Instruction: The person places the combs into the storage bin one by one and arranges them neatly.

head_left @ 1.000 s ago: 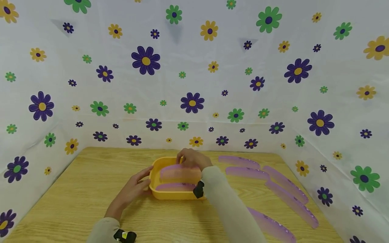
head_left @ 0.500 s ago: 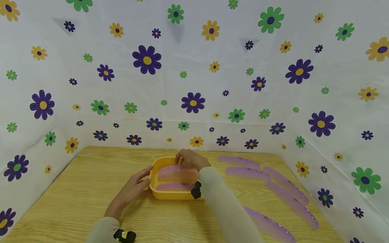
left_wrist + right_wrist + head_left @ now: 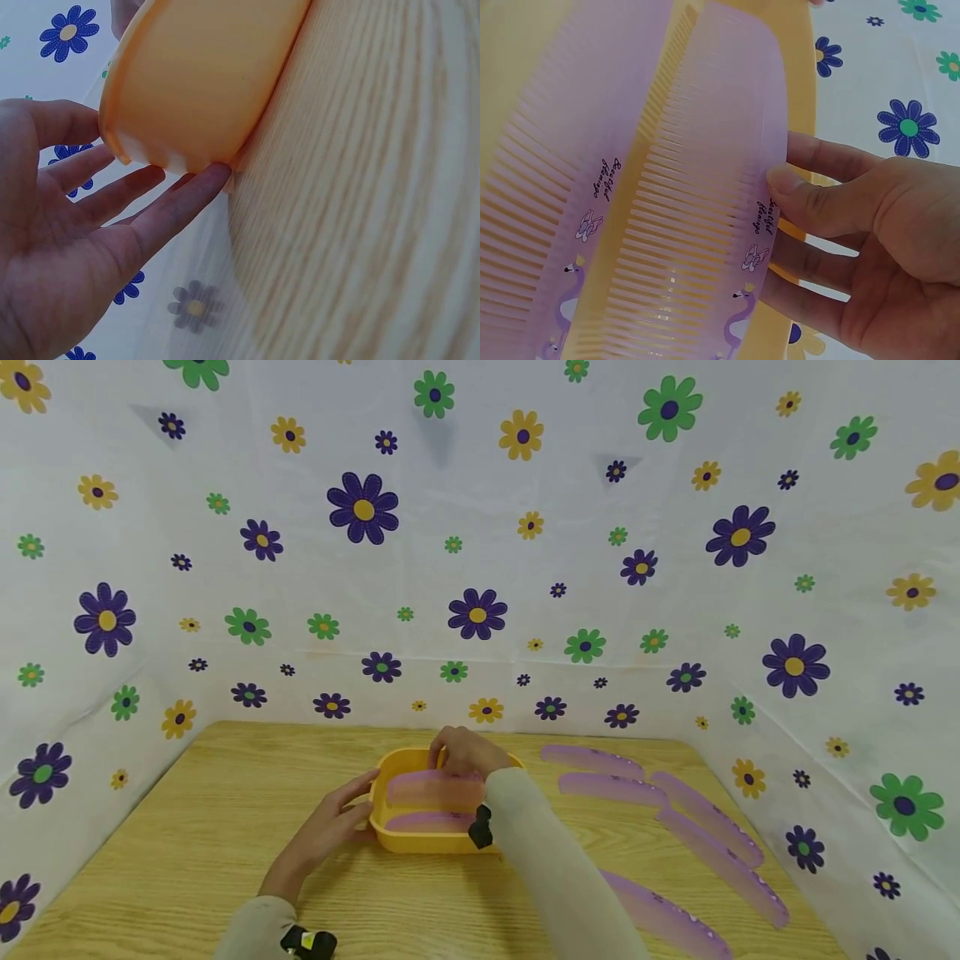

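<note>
The right hand (image 3: 472, 753) pinches the back edge of a purple comb (image 3: 431, 791) between thumb and fingers, inside the yellow tray (image 3: 435, 843), on the far side of a second comb (image 3: 427, 822). The left hand (image 3: 330, 822) is spread, its fingertips touching the tray's left end. Five more combs (image 3: 611, 788) lie to the right on the wooden desk (image 3: 247, 827).
</note>
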{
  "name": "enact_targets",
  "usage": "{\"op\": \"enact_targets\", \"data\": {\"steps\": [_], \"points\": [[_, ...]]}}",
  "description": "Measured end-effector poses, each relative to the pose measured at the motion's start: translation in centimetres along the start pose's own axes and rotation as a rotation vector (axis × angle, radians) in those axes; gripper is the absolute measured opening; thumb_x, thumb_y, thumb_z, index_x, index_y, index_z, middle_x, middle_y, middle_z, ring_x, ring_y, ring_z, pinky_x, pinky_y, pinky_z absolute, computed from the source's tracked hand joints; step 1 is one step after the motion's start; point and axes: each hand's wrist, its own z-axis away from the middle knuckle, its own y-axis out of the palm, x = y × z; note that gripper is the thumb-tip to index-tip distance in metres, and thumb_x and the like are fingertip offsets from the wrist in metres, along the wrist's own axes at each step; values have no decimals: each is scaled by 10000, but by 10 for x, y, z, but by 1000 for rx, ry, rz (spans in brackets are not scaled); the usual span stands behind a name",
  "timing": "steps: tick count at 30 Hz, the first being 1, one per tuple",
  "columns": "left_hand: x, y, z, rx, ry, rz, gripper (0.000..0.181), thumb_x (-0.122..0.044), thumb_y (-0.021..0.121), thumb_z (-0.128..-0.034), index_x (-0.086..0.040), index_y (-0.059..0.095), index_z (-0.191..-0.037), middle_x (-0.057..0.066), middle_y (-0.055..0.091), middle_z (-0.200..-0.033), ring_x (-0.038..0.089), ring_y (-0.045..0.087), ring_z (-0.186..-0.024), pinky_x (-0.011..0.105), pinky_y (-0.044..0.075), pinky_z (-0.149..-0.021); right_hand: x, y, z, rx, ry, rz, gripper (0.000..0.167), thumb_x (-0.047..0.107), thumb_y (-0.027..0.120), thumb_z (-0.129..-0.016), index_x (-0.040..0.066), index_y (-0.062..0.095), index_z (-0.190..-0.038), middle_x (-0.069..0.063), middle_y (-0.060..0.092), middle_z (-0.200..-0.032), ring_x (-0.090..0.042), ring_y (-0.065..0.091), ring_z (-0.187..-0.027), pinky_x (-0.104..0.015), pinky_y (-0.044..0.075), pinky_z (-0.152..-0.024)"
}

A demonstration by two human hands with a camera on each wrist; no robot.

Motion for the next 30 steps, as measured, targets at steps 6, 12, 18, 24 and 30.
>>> {"op": "enact_targets", "data": {"steps": [6,12,18,24,30], "points": [[1,1,0,-18,-15,-12,570,-107,434,-1097,-73,255,-1637,300,228,-1673,530,457,-1424,442,622,-951,2,0,2,2,28,-12,231,-8,700,-928,201,769,-998,-36,664,-1046,-231,604,-920,-372,577,-871],[0,2,0,-34,-30,-19,566,-102,430,-1095,-80,263,-1635,285,234,-1678,524,457,-1428,440,620,-957,2,2,3,1,61,-59,229,-9,737,-906,199,761,-999,-27,674,-1007,-235,596,-922,-375,578,-910],[0,2,-1,-39,-36,-14,568,-109,436,-1091,-80,268,-1634,281,231,-1680,519,459,-1428,439,621,-955,0,1,-1,-4,71,0,204,24,764,-898,219,764,-956,-11,682,-975,-223,628,-877,-365,590,-860],[1,2,-1,-36,-31,-7,568,-109,437,-1092,-80,268,-1634,277,229,-1682,522,451,-1433,423,626,-943,-3,-1,-5,11,83,18,186,57,771,-901,240,763,-933,-2,697,-955,-229,645,-867,-378,582,-824],[1,1,-1,-35,-28,-16,569,-108,438,-1092,-83,267,-1635,275,233,-1682,522,454,-1431,416,628,-938,-3,0,-6,19,95,40,196,70,771,-901,264,765,-927,0,692,-946,-235,635,-851,-369,561,-774]]}}
